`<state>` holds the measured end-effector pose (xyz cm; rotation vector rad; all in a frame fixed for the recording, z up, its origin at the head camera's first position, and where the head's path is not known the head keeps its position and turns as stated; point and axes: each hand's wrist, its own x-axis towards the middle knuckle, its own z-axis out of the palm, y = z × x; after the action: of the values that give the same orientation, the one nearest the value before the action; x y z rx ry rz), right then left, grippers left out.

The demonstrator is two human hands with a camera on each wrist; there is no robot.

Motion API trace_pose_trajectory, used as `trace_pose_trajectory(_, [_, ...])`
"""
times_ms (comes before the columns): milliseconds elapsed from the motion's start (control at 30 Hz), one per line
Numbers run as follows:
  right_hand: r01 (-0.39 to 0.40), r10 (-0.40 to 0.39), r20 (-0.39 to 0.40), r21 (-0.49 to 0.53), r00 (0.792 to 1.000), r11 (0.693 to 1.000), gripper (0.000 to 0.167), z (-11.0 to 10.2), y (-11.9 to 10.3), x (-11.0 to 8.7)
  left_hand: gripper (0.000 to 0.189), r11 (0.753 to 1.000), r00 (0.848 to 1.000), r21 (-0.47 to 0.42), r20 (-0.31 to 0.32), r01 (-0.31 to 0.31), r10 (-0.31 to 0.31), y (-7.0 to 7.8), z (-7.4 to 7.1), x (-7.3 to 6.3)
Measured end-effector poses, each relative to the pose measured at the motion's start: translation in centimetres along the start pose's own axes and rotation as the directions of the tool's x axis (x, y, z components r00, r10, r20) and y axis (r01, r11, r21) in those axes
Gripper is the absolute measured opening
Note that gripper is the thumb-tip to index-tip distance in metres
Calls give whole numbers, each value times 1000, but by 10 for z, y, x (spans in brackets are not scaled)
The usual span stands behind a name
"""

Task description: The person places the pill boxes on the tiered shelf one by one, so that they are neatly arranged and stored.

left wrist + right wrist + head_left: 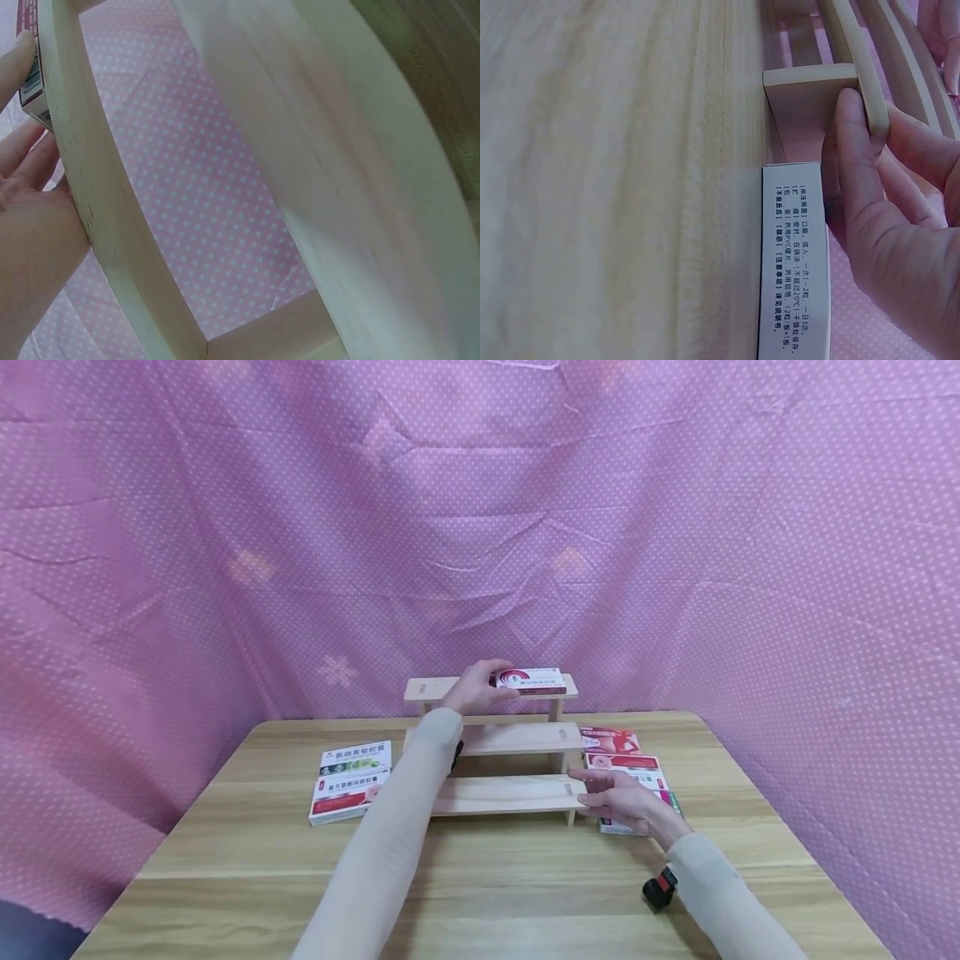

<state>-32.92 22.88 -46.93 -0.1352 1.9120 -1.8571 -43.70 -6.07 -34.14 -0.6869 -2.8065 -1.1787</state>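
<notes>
A three-step wooden display rack (510, 737) stands toward the back of the table. On its top step lies a white-and-red medicine box (538, 680). My left hand (475, 688) holds that box by its left end; in the left wrist view the thumb presses the box's end (34, 94), with the fingers partly hidden by the step. At the rack's lower right, my right hand (624, 802) pinches the end of the bottom step (872, 105) between thumb and fingers. A white medicine box (796, 255) with printed text lies close beneath this hand.
Two medicine boxes, one green-and-white (356, 758) and one red-and-white (347, 797), lie left of the rack. Several more, including a red box (611, 741), lie on the right, partly covered by my right hand. A pink dotted curtain (480, 527) hangs behind the table (525, 893).
</notes>
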Motion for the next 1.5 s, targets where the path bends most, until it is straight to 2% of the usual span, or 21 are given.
trace_pose_trajectory(200, [2,-2,3,4,1000,1000,58,1,-1,1,59,1000,1000,1,-2,6,-6,1,-1,0])
trace_pose_trajectory(367, [1,-1,7,11,1000,1000,59,1,0,2,61,998,998,10,-17,-60,60,-2,1,-2])
trace_pose_trajectory(467, [-1,1,4,9,1000,1000,60,0,0,0,61,995,996,-57,-27,-84,82,-3,1,-6])
trace_pose_trajectory(600, [9,-9,14,8,1000,1000,62,-1,0,0,62,976,998,-214,-65,-28,14,-5,-1,-17])
trace_pose_trajectory(733, [19,-19,30,-2,999,1000,61,-1,0,-3,52,944,987,-329,-146,13,-65,-9,-3,-31])
trace_pose_trajectory(867, [10,-10,28,-16,1000,1000,59,1,-2,-5,39,904,968,-427,-231,-7,-102,-14,-5,-47])
trace_pose_trajectory(1033, [12,-11,28,-18,1000,1000,60,2,-1,-2,29,878,947,-475,-303,-57,-103,-22,-13,-66])
trace_pose_trajectory(1133, [12,-12,30,-6,999,1000,59,2,0,-2,28,872,946,-486,-302,-49,-115,-27,-18,-77])
trace_pose_trajectory(1267, [7,-7,23,0,1000,1000,60,3,1,-1,27,852,956,-523,-263,-27,-131,-36,-24,-88])
trace_pose_trajectory(1400, [16,-16,22,-10,1000,1000,61,5,0,-2,24,851,963,-524,-235,-12,-131,-45,-29,-101])
trace_pose_trajectory(1500, [25,-25,29,-11,999,1000,62,6,-2,-3,23,855,962,-519,-226,13,-151,-52,-32,-111])
